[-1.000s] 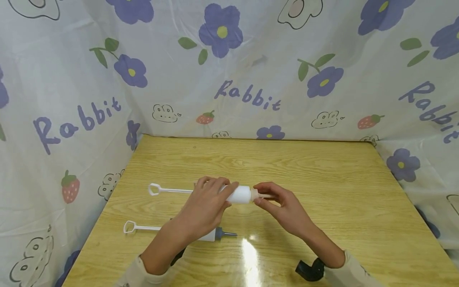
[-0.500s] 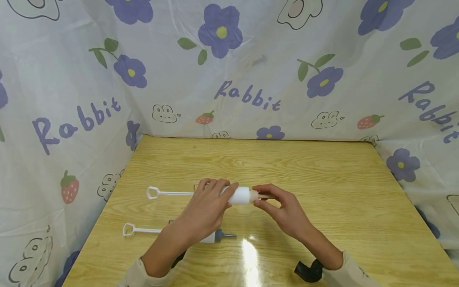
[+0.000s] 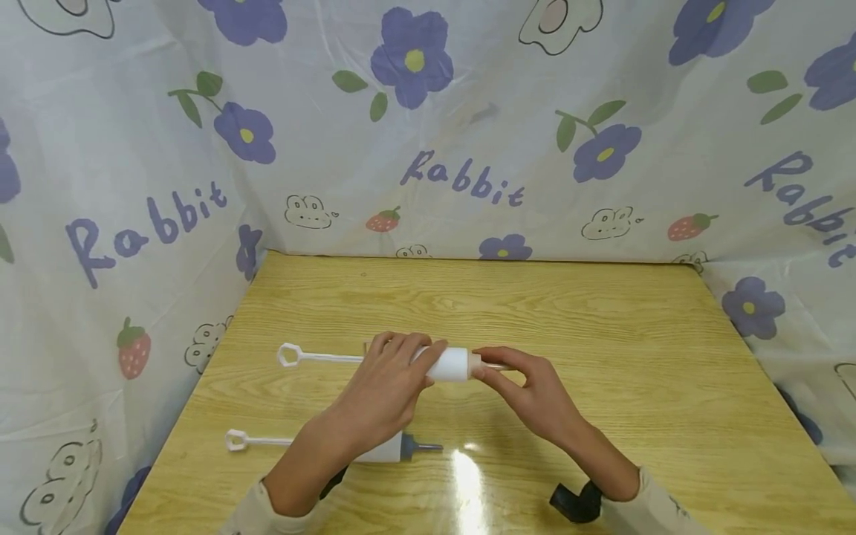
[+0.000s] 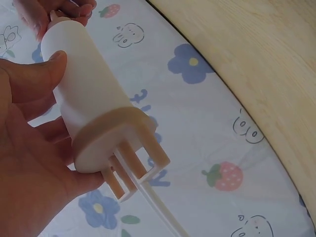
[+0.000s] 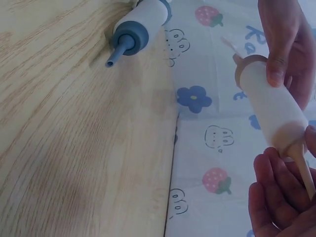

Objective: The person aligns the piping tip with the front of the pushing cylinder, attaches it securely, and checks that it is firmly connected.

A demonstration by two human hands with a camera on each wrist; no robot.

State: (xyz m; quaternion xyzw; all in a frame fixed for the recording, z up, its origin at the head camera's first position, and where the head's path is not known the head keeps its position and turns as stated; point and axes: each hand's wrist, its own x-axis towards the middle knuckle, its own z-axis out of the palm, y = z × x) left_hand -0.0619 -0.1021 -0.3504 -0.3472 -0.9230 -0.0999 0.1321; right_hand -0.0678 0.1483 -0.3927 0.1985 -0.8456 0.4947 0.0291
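Observation:
My left hand [image 3: 381, 390] grips the white barrel of a large plastic syringe [image 3: 448, 364] held level above the table, thumb along its side. A thin white plunger rod with a hexagonal ring handle [image 3: 290, 355] sticks out to the left. Slotted beige brackets [image 4: 154, 153] surround the rod in the left wrist view. At the other end, my right hand [image 3: 535, 386] pinches the beige nozzle cap [image 3: 475, 365], its long spout pointing into the palm. Below, partly behind my left forearm, a second syringe [image 3: 384, 449] with a grey-blue cap and spout lies on the table.
The wood-grain table [image 3: 635, 334] is walled at the back and sides by a white cloth [image 3: 455, 134] printed with flowers, strawberries and lettering. A black curved piece [image 3: 576, 503] sits by the right wrist.
The grey-blue syringe has rolled slightly toward me, and its ring handle has turned. Both hands stay nearly in place on the beige syringe, the right fingers shifting a little at the cap.

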